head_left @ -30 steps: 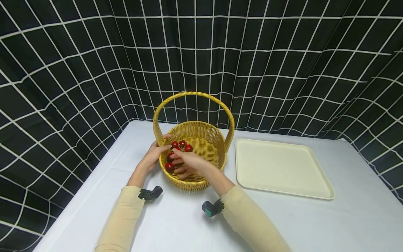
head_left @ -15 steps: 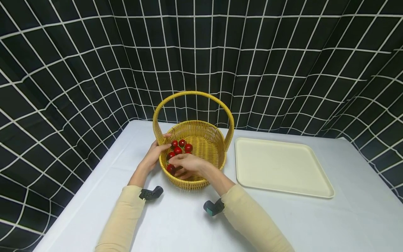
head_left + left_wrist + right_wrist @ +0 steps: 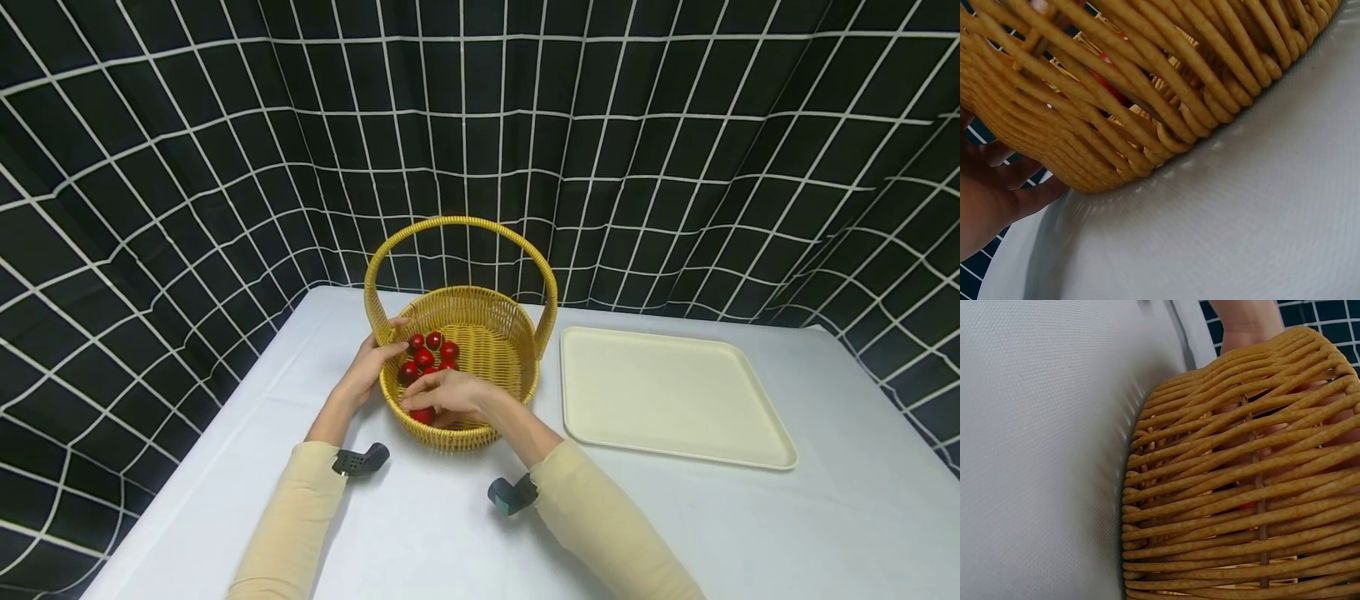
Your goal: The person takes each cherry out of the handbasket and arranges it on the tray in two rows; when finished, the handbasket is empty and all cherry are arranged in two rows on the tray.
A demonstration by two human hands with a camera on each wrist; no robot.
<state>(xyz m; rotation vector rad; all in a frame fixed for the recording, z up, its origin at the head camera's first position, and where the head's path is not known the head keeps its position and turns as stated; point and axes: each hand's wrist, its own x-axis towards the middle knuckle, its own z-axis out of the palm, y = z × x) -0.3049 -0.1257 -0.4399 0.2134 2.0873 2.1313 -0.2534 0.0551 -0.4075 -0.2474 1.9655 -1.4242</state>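
A yellow wicker basket (image 3: 495, 350) with a tall arched handle stands on the table. Several glossy red cherries (image 3: 424, 358) lie along its left side. My left hand (image 3: 365, 367) grips the basket's left rim by the foot of the handle, thumb over the edge. In the left wrist view, fingers of that left hand (image 3: 991, 200) lie against the outer weave. Inside the basket's front, my right hand (image 3: 453, 393) has its fingers curled round one cherry (image 3: 422, 415), partly hidden by them. Through the weave in the right wrist view, only pieces of the right hand (image 3: 1250, 322) and some red show.
A flat cream tray (image 3: 667, 400) lies to the right of the basket. White cloth (image 3: 420, 533) covers the table. Black curtains with a white grid (image 3: 480, 142) close off the back and both sides.
My right hand has come down toward the basket's front and curled round a cherry, which has shifted slightly right and nearer. More cherries show behind it. The left hand has stayed put.
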